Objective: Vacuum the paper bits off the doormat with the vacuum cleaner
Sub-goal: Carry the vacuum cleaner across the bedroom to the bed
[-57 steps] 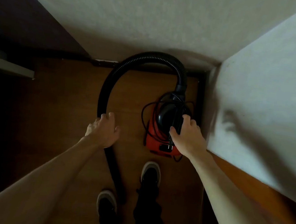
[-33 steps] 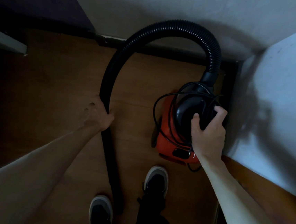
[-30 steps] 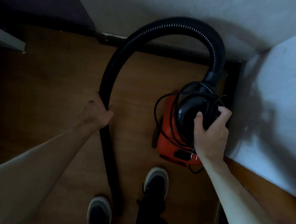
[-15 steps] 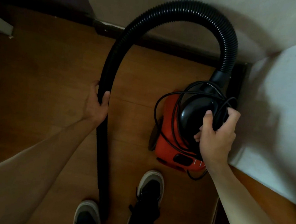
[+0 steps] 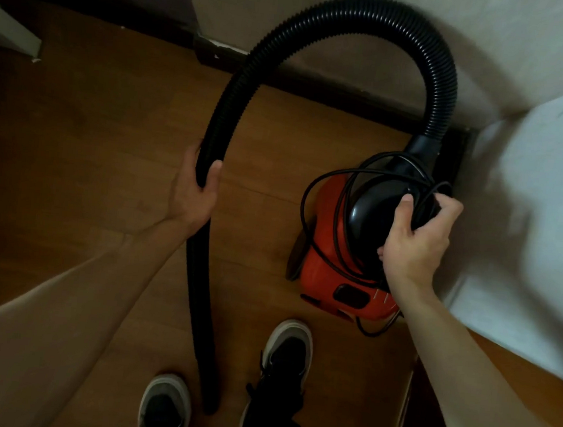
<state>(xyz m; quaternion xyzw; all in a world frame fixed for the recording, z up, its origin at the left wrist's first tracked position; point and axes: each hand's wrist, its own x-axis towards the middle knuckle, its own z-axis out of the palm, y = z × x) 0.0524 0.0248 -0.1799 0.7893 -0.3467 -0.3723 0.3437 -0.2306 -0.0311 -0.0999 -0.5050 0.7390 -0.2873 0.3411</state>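
A small red and black vacuum cleaner (image 5: 329, 252) hangs just over the wooden floor near the room's corner, its black power cord (image 5: 324, 183) looped around the body. My right hand (image 5: 414, 243) grips the black handle on top of it. A ribbed black hose (image 5: 358, 10) arches up from the vacuum's front and comes down to the left, ending in a straight black tube (image 5: 200, 308) whose tip is between my shoes. My left hand (image 5: 192, 194) is wrapped around the hose where it meets the tube. No doormat or paper bits are in view.
White walls meet in a corner right behind the vacuum, with a dark skirting board (image 5: 319, 89) along the floor. A pale wall panel (image 5: 529, 237) stands close on the right. My two dark shoes (image 5: 289, 351) stand on the wooden floor (image 5: 89, 160). A light ledge (image 5: 8, 32) sits far left.
The vacuum and hose have come closer and larger in view as I bent toward them. My right hand has shifted up around the handle; my left hand has closed around the hose.
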